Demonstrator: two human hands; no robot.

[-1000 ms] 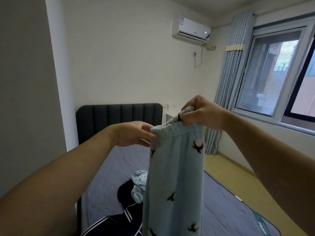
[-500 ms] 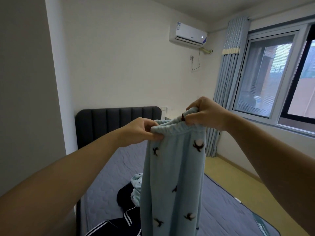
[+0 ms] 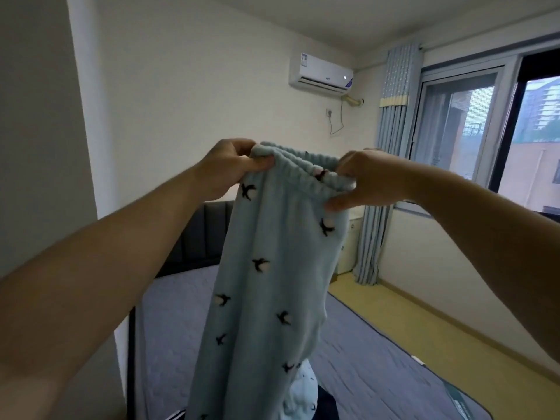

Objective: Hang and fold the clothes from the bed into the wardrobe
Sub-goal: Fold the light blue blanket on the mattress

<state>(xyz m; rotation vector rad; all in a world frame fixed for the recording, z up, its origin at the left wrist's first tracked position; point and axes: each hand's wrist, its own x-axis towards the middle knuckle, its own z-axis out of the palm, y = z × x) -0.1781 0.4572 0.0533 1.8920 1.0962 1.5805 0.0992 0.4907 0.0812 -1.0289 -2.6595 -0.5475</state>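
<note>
Above the bed [image 3: 378,368], held up in the air in front of the person, hung the pale blue fleece trousers [image 3: 272,268] with their small dark bird pattern, the legs dropping straight down past the lower edge of the view. The elastic waistband [image 3: 300,165] was pulled out wide between the two hands, where a second before it had been bunched up narrow with the hands nearly together. The left hand [image 3: 230,168] pinched the left end of the waistband between thumb and curled fingers. The right hand [image 3: 369,180] gripped the right end, fingers folded over the top and the thumb pressed in beneath. Both hands sat higher than before and roughly level with each other, whereas the right one had been clearly above the left.

Behind the hanging legs, a second pale blue garment [image 3: 298,392] and a dark garment [image 3: 325,404] lay on the grey quilted mattress, now mostly covered from view by the trousers. The dark padded headboard [image 3: 200,237] stood against the white wall beyond the left forearm. Further out were the air conditioner [image 3: 321,72] high on the wall, the blue curtain [image 3: 391,147], the window [image 3: 460,122] and the yellowish floor [image 3: 424,322] beside the bed.
</note>
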